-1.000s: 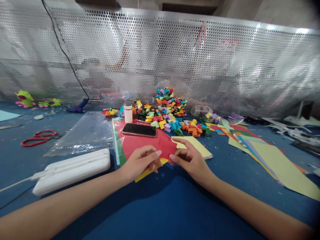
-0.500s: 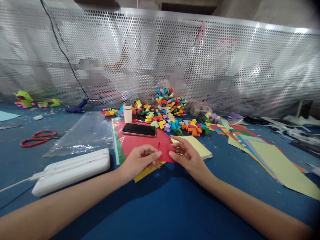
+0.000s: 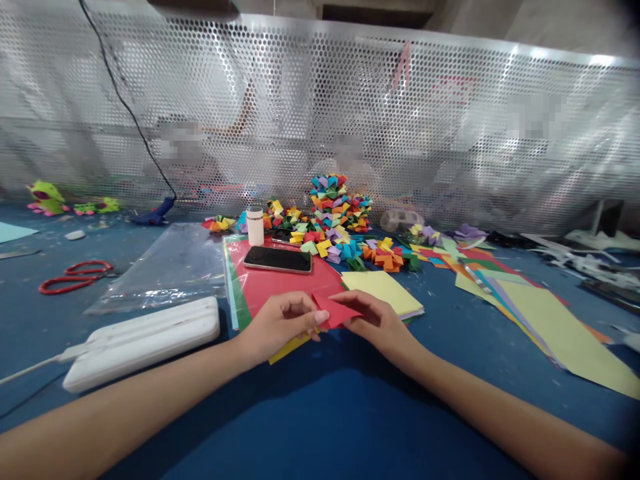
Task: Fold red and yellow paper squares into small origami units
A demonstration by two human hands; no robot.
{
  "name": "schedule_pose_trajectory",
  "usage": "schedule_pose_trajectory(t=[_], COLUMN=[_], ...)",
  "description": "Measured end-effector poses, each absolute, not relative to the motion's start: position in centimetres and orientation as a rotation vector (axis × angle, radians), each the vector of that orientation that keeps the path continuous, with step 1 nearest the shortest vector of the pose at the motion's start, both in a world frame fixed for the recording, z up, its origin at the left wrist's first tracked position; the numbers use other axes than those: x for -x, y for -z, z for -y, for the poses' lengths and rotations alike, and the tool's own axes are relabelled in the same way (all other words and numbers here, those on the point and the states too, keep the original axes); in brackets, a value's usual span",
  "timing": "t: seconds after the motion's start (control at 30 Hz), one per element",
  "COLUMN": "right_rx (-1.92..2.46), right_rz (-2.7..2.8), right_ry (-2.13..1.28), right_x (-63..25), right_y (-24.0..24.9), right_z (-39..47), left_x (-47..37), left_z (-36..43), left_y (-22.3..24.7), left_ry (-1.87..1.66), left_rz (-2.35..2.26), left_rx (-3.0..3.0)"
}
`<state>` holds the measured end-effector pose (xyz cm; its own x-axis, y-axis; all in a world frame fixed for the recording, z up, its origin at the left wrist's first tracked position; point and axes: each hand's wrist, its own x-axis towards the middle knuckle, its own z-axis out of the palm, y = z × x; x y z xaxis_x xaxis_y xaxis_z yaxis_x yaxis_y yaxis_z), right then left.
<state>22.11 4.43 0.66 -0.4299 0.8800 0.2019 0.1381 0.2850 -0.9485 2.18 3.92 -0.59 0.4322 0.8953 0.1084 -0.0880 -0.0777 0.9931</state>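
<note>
Gripping small folded red paper triangle [image 3: 334, 311] between left hand [image 3: 277, 327] and right hand [image 3: 380, 323], just above blue bench [image 3: 320, 413], near stacked coloured paper sheets [image 3: 270, 283].

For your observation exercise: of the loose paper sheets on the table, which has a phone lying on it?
The red sheet in front of the hands; the black phone rests on its far end. The yellow sheets carry nothing.

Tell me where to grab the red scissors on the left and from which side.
Take the red scissors by the looped handles, which lie at the right end toward the clear plastic bag. Come straight down from above: they lie flat on the blue table, with the closed blades seemingly pointing left.
</note>
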Motion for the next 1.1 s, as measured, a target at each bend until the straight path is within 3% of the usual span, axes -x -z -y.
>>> schedule_pose_trajectory(t=[0.5,0.7,0.9,1.1], right_rx=[1.065,1.044,1.034,0.819], right_rz=[1.515,1.478,1.749,2.134], right_ry=[-1.308,-1.023,-0.939,-0.589], right_x=[-21.5,-22.4,-22.3,-22.2], right_y=[-0.7,0.0,-0.1,0.2], right_z=[-4.6,-5.1,-4.5,-3.5], left_x=[-2.3,-2.2,-2.8,-2.6], left_z=[-3.4,-3.6,-3.5,-3.4], left_y=[0.3,0.7,0.6,0.6], left_ry=[-0.975,-1.064,-1.083,-1.024], left_rz=[-0.801,-0.877,-0.867,-0.855], left_rx=[-1.512,-1.482,-1.457,-1.538])
